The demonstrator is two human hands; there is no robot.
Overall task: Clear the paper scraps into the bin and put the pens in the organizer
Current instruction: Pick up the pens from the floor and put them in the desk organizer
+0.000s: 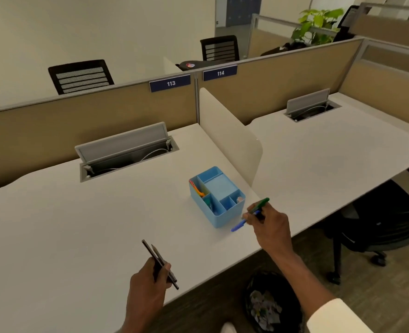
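- Two dark pens (159, 263) are gripped together in the left hand (148, 282) above the near part of the tabletop (66, 224), their tips pointing up and away, apparently gathered for one drop.
- A green pen (261, 204) and a blue pen (243, 222) are pinched in the closed right hand (269, 227), held just beside the near right corner of the blue organizer (219, 197), seemingly ready to be lowered into a compartment.
- The organizer is set on the tabletop close to the cream divider panel (230, 131); orange and green items already stand in its left compartments, while the large middle compartment appears empty.
- No paper scraps are seen on the tabletop; crumpled paper (266, 308) lies inside the black bin (251, 292) on the floor below the tabletop edge, so that half of the task is judged done.
- The pens are judged the remaining step.
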